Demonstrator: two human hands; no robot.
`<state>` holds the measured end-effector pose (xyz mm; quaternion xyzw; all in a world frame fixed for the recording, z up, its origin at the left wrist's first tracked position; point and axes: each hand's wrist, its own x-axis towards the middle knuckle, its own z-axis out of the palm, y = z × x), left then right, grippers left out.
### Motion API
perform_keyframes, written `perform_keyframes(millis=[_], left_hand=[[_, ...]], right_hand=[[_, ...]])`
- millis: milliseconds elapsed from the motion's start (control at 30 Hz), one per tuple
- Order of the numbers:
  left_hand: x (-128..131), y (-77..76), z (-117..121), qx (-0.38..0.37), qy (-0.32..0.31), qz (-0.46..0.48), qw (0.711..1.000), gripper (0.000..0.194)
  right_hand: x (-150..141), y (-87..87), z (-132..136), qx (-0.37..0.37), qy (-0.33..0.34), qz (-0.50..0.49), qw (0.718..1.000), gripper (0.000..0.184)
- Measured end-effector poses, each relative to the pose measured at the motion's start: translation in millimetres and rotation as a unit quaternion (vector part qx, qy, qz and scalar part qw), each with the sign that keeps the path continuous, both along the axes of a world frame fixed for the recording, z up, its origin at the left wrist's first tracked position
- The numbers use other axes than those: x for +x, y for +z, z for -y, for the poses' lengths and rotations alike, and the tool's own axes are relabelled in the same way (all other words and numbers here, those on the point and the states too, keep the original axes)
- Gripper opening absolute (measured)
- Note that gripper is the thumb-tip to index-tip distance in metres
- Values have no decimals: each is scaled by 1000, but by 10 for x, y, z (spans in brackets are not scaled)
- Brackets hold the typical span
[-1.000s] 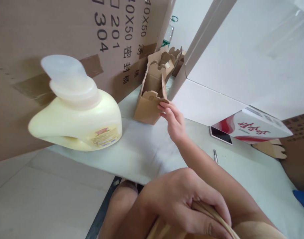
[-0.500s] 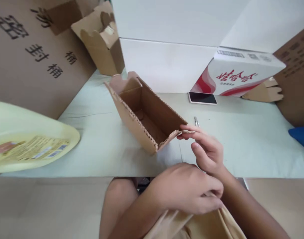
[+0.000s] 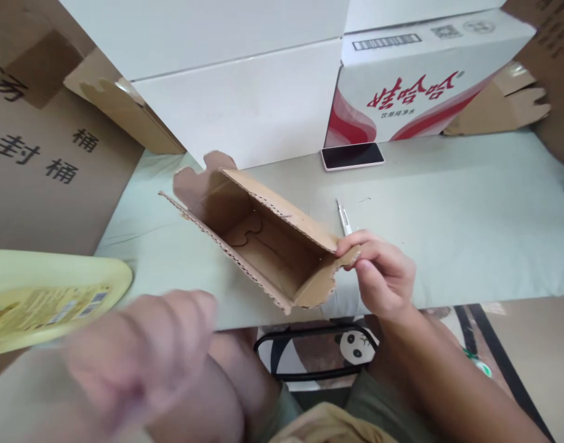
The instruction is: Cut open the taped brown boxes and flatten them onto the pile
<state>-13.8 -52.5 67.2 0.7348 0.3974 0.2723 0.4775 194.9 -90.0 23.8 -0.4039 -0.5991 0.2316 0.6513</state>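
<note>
An open cardboard box (image 3: 263, 252) with ragged cut edges sits tilted on the cloth-covered surface, its opening facing me. My right hand (image 3: 378, 264) pinches the flap at the box's near right end between thumb and fingers. Just beyond those fingers lies a slim silver cutter-like tool (image 3: 343, 216). My left hand (image 3: 143, 351), blurred by motion, hovers over my lap at the lower left, fingers curled inward and apart from the box. No object shows in it.
A pale yellow bottle (image 3: 55, 298) lies at the left edge. Behind are a phone (image 3: 353, 157), a white box with red lettering (image 3: 402, 98), plain white boxes (image 3: 245, 104) and a large brown carton (image 3: 42, 166). Below the surface's front edge shows a panda-patterned item (image 3: 356, 347).
My left hand has let go of the tan cloth at my lap and swung left. My right hand now grips the flap more firmly, and the box opening is turned more toward me.
</note>
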Motion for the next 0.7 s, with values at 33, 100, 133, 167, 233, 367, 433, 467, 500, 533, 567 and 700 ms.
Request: perform_keyframes(millis=[33,100,133,167,233,367,433,467,500,533,567,700], left_hand=[[-89,-19,-33,7,29,9,1000,36],[-307,-73,-120,37,133,52,989,41],[-415,-108,-171,59,199,84,975,43],[-510,-148,-224,81,259,124,954,45],[-626,-229,-317,104,331,226,910,47],[-586,-326,-390,91,291,299,904,50],[-533,-331,-380,110,270,296,910,46],[-517,-328,-369,117,271,282,913,43],[-511,-326,-357,122,280,260,916,40],[-512,-325,-345,125,290,232,920,38],[-520,-327,-333,126,299,201,924,37],[-563,-366,-311,118,306,129,936,40]], right_hand=[[20,-29,29,-1,-10,-19,1000,27],[53,-80,77,5,-17,-53,998,29],[66,-97,94,11,-19,-63,998,28],[77,-108,105,15,-23,-67,997,28],[87,-112,109,10,-46,-57,997,29],[65,-105,42,-33,-89,18,995,28],[39,-125,-15,-34,-88,73,993,19],[25,-144,-43,-31,-88,96,991,17],[12,-168,-69,-27,-95,108,989,17],[0,-195,-91,-22,-109,107,988,17],[-10,-223,-108,-19,-127,93,987,21],[-14,-291,-137,-27,-114,1,993,60]])
